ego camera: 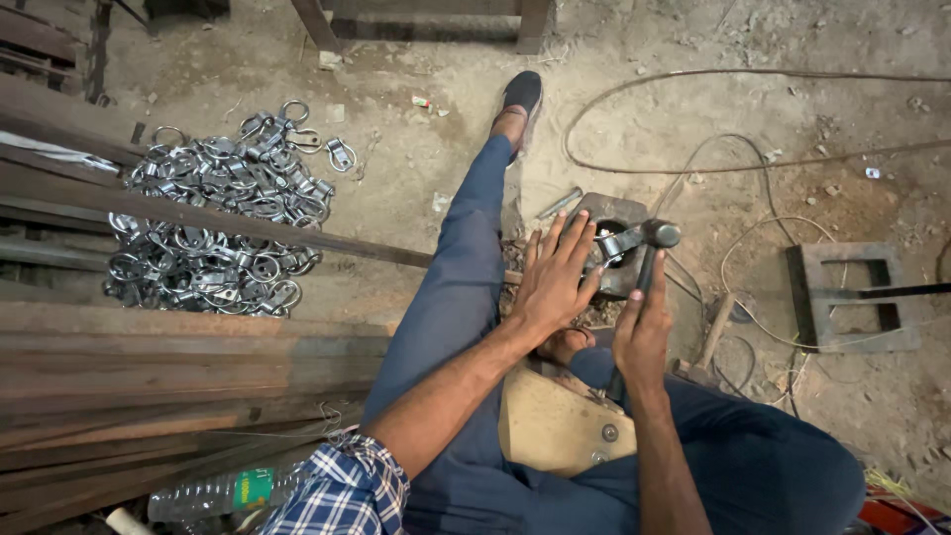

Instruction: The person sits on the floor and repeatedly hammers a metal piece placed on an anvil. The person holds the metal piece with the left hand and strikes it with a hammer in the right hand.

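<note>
Two hands: I am seeing both working at the centre right of the frame, just beside each other.
Left hand (pixel 555 282): it is lying flat and spread wide, fingers stretched forward, pressing down at the near edge of the steel block (pixel 614 213); it is gripping nothing.
Right hand (pixel 642 332): it is curling tightly around the handle of the hammer (pixel 649 248), fully closed on it.
Hammer: its head is sitting just above the block, right of centre, with the handle running down toward the lower part of the frame.
Small metal piece (pixel 606 243): it is resting on the block under the hammer head, touching the left fingertips; I cannot tell its exact shape.
Steel block: it is sitting on the dirt floor (pixel 416 149), slightly above the middle of the frame.
Pile of shiny metal rings (pixel 223 208): it is lying in the upper left, well apart from the hands.
Long rusty bars (pixel 178 367): they are stretching across the left side.
Plastic bottle (pixel 223 493): it is lying at the lower left.
Square metal frame (pixel 850 297): it is lying at the right, among loose wires.
</note>
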